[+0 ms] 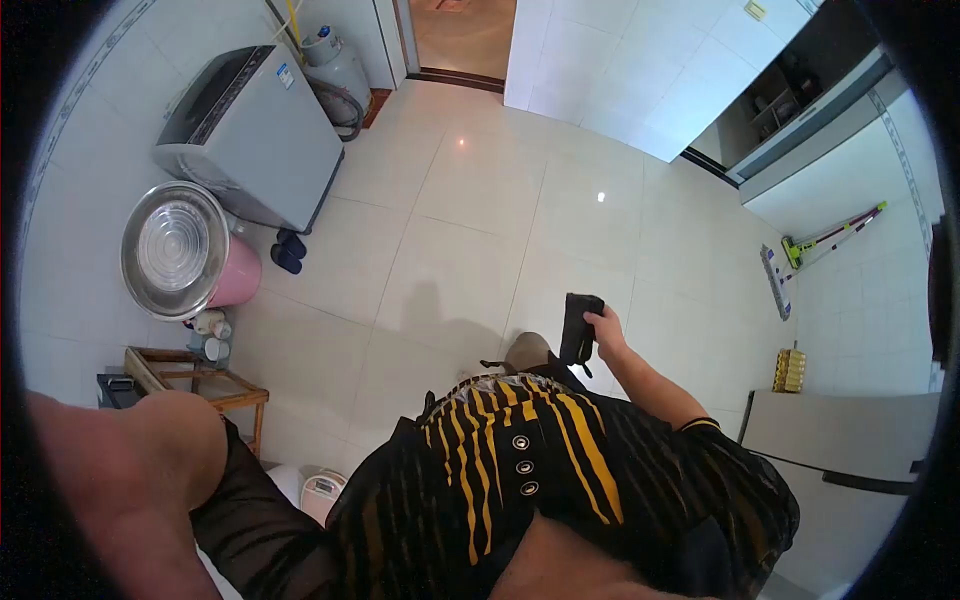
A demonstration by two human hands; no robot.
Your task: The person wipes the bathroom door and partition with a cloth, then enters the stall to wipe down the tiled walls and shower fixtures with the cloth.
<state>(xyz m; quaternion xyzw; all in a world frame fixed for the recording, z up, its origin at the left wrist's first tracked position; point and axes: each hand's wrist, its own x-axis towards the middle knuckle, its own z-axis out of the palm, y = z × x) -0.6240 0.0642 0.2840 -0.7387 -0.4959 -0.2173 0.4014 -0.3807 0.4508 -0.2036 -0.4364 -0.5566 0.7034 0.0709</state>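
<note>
My right hand (606,332) is closed around the edge of a flat black case or wallet (577,330), held upright in front of my body at waist height. A small strap hangs from its lower end. The arm on the left is raised close to the camera and its hand is out of the frame. Below the case are the black and yellow striped shirt (520,430) and part of one foot or shoe (527,350) on the tiled floor.
At the left stand a grey washing machine (270,140), a pink bucket (238,272) with a metal basin (172,245) on top, dark slippers (287,252) and a wooden stool frame (240,398). Mops (776,283) lean right, near a fridge (840,430). A doorway (460,40) is ahead.
</note>
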